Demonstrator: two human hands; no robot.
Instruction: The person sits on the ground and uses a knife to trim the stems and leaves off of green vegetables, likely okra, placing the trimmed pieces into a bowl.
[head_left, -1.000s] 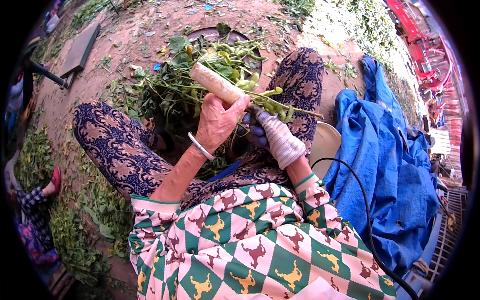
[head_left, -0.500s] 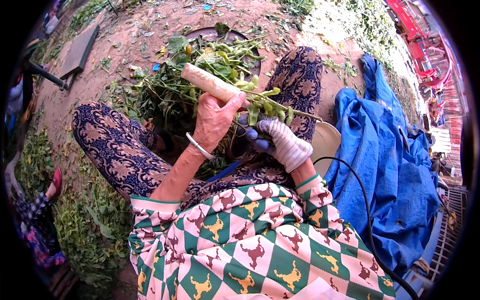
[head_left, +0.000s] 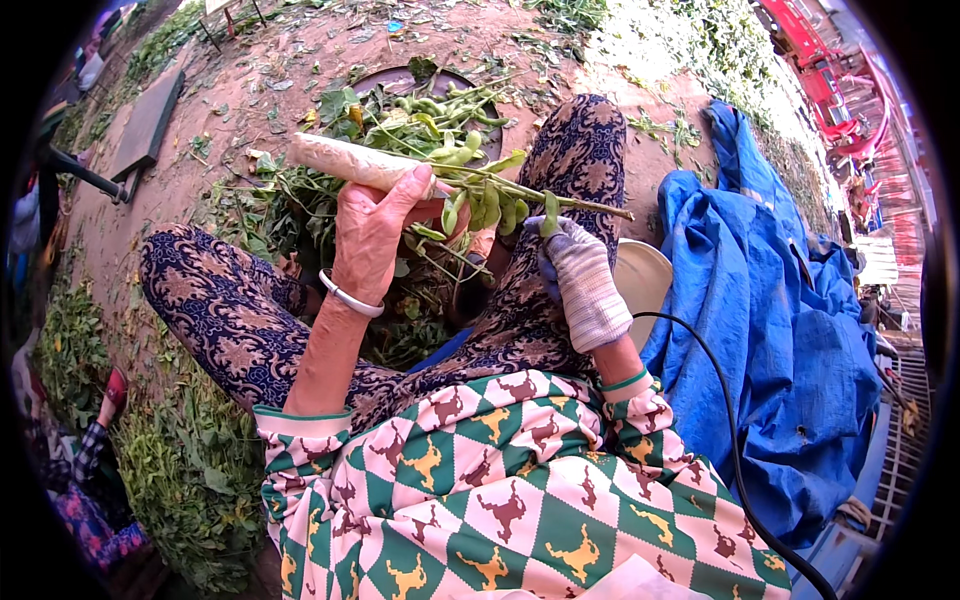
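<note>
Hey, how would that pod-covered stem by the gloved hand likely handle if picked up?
The stem probably feels fairly stiff, since it runs nearly straight without sagging. It's likely light, being so slim. The green pods may swing or snap off, as they dangle along it.

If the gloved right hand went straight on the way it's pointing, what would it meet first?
Most likely the green pod at the right hand's fingertips, then the stem just beyond. Depth is unclear, so the hand may already touch the pod or could pass beneath.
</note>
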